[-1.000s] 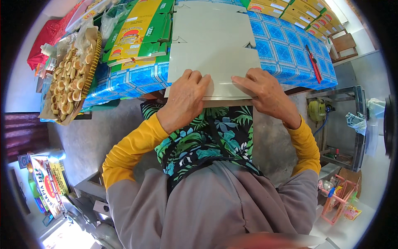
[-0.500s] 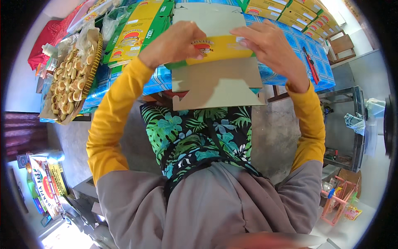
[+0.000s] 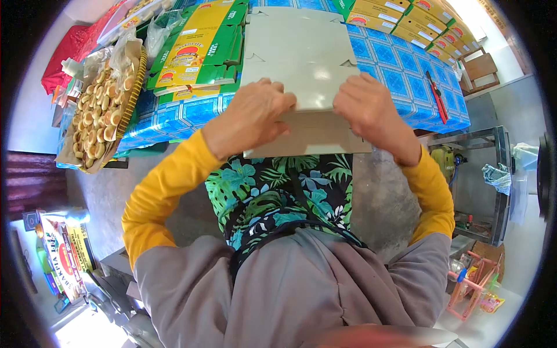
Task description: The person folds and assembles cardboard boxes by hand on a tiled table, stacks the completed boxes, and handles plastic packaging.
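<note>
An unfolded cardboard box blank [image 3: 299,52] is in front of me, its pale inner side up and its near part overhanging the table edge. My left hand [image 3: 255,113] is closed on the blank's left side, with the fingers curled at a crease. Opposite it, my right hand [image 3: 371,110] grips the right side at the same crease, its fingers bent over the edge. Between the hands, the brownish near panel [image 3: 313,136] slopes down towards my patterned apron. Both thumbs are partly hidden.
A blue checked cloth [image 3: 400,64] covers the table. Left are flat yellow-green box blanks [image 3: 191,52] and a woven tray [image 3: 136,87] of round pastries. At the right lies a red-handled cutting tool [image 3: 436,101]; behind it stand stacked yellow boxes [image 3: 400,23]. A metal frame [image 3: 499,185] stands right.
The yellow printed panel that stood raised between my hands has gone down, and the pale inner side now shows. Both hands have come lower and nearer to me.
</note>
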Demonstrator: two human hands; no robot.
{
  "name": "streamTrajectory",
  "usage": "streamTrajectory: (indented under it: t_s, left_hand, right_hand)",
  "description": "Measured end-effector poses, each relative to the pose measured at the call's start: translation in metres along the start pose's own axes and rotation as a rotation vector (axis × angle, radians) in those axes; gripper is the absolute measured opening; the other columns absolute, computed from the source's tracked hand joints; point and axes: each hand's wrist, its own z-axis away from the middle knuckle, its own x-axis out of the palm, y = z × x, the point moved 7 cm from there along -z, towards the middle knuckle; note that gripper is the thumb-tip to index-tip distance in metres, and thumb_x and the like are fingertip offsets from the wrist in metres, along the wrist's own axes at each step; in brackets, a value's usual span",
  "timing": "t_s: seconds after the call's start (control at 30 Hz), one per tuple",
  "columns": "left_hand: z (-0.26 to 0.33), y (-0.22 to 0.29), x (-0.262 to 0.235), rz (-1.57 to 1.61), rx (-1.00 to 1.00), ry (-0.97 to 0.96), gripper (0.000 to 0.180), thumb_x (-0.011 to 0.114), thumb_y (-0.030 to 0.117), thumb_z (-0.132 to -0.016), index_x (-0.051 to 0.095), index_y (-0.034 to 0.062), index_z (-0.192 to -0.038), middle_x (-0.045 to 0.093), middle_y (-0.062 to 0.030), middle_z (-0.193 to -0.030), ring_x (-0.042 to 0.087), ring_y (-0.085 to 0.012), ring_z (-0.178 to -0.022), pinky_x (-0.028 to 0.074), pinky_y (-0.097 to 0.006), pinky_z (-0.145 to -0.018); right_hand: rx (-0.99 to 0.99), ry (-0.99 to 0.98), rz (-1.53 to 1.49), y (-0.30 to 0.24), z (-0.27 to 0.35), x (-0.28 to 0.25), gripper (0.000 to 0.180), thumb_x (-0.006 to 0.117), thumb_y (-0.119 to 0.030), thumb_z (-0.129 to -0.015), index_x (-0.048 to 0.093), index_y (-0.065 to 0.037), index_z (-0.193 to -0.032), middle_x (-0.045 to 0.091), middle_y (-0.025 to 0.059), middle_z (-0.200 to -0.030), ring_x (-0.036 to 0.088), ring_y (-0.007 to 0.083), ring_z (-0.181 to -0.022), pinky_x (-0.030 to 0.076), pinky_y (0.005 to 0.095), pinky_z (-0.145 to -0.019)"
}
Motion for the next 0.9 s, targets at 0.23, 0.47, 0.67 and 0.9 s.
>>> streamTrajectory:
  t_s: [0.23,0.47,0.67,0.9]
  left_hand:
    - [0.066,0.045,0.017,-0.113,0.089,0.395,0.032,0.063,0.000,-0.059,0.062,-0.0016,-0.091,0.061,-0.0128,-0.087,0.062,-0.0298,-0.083,0.051,-0.040,-0.071]
    - [0.076,0.044,0.017,-0.013,0.028,0.569,0.025,0.061,-0.005,-0.057,0.061,0.0002,-0.081,0.058,-0.0109,-0.081,0.059,-0.0279,-0.075,0.047,-0.038,-0.066]
    - [0.073,0.043,0.018,-0.044,0.014,0.532,0.022,0.062,0.001,-0.059,0.057,0.0024,-0.080,0.052,-0.0095,-0.079,0.056,-0.0282,-0.078,0.046,-0.039,-0.071]
    - [0.069,0.033,0.005,0.155,-0.066,0.385,0.032,0.074,0.008,-0.069,0.060,0.0008,-0.097,0.058,-0.0133,-0.094,0.057,-0.0332,-0.086,0.048,-0.040,-0.073]
  right_hand:
    - [0.272,-0.052,-0.141,-0.031,0.041,0.008,0.037,0.075,-0.013,-0.063,0.058,-0.003,-0.095,0.054,0.0120,-0.086,0.053,0.0292,-0.085,0.045,0.0391,-0.070]
    - [0.258,-0.023,-0.269,-0.025,0.047,0.002,0.043,0.080,-0.027,-0.068,0.066,-0.003,-0.100,0.062,0.0135,-0.101,0.057,0.0323,-0.089,0.049,0.0385,-0.075]
    - [0.192,-0.098,-0.408,-0.025,0.039,0.014,0.034,0.076,-0.023,-0.074,0.066,0.000,-0.097,0.065,0.0133,-0.088,0.061,0.0297,-0.083,0.050,0.0386,-0.069]
    - [0.089,-0.067,-0.202,-0.027,0.027,0.011,0.014,0.068,-0.007,-0.077,0.062,0.000,-0.087,0.061,0.0112,-0.078,0.061,0.0280,-0.075,0.049,0.0366,-0.058]
